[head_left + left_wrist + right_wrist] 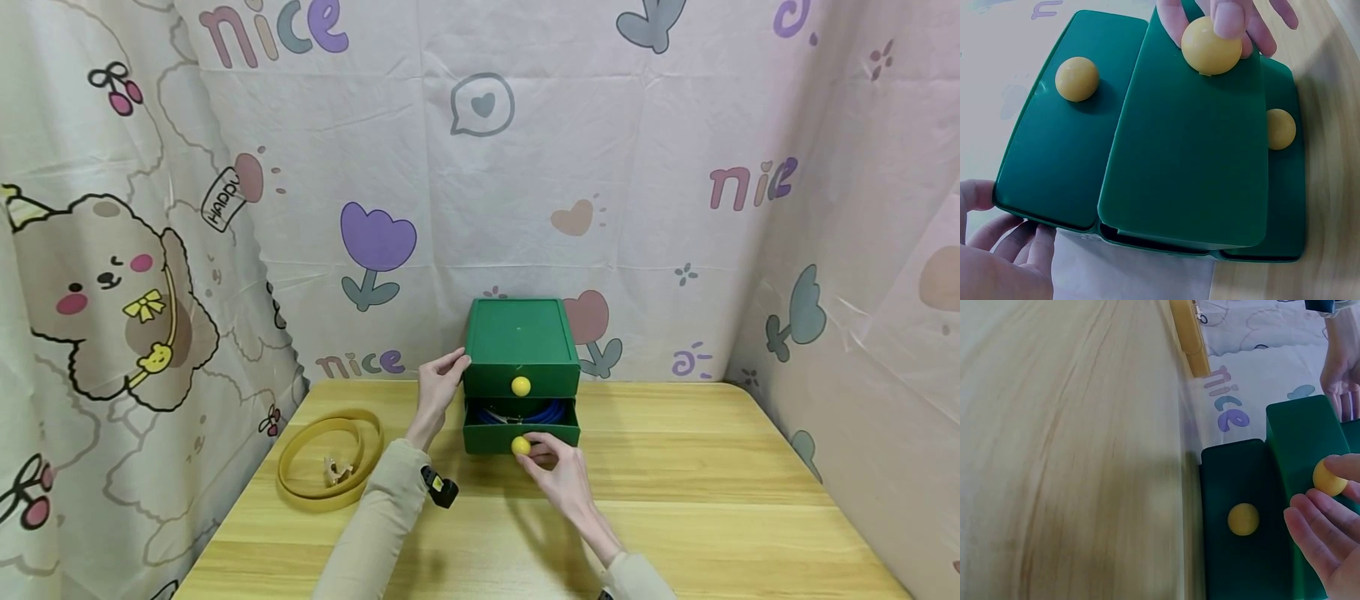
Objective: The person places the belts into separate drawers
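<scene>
A green cabinet of drawers [519,332] with round yellow knobs stands at the back of the table. Its middle drawer [1185,156] is pulled out, and a coiled blue cord [551,412] lies inside. My right hand [558,475] pinches that drawer's yellow knob [521,446] between thumb and fingers. With its fingertips, my left hand [441,387] touches the upper left side of the cabinet. In the left wrist view, the upper knob [1077,79] and the lower knob [1281,129] sit on drawers that are pushed in.
On the table's left lies a looped yellow band [296,492], with a small pinkish-tan object [337,471] inside the loop. Printed curtains [480,183] hang behind the table and at both sides. Bare wooden tabletop [697,467] extends right of the cabinet.
</scene>
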The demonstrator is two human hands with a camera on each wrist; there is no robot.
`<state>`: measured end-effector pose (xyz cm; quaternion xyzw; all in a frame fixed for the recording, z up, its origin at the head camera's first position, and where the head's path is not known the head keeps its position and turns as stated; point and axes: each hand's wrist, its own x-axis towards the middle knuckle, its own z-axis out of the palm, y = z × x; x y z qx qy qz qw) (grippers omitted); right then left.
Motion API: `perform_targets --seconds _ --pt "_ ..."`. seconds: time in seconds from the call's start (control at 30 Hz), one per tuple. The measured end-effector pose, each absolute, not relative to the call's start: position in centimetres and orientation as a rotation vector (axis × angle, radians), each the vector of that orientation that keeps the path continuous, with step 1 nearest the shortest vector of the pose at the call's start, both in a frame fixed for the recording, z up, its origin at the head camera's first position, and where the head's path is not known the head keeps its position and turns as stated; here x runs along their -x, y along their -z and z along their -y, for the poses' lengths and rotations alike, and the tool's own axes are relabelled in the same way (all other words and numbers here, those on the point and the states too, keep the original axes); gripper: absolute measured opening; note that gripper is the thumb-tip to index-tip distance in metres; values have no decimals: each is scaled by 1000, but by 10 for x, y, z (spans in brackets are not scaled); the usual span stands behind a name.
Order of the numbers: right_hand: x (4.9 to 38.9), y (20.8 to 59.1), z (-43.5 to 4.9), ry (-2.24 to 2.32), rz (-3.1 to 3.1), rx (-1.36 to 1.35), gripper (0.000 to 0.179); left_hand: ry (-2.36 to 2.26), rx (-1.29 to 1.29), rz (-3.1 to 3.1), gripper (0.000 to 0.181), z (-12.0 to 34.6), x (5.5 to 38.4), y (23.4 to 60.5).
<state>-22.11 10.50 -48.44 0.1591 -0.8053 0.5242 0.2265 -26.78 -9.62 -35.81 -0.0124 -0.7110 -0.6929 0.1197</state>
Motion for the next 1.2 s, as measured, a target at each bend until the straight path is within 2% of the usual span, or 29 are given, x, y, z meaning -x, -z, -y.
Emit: perform_targets --seconds 1.03,1.2 --pt "233 484 -103 -1495 2220 -379 27 2004 55 2102 39 97 270 359" --pt "234 483 -103 -1514 2224 -374 26 2017 43 2090 39 100 288 376"
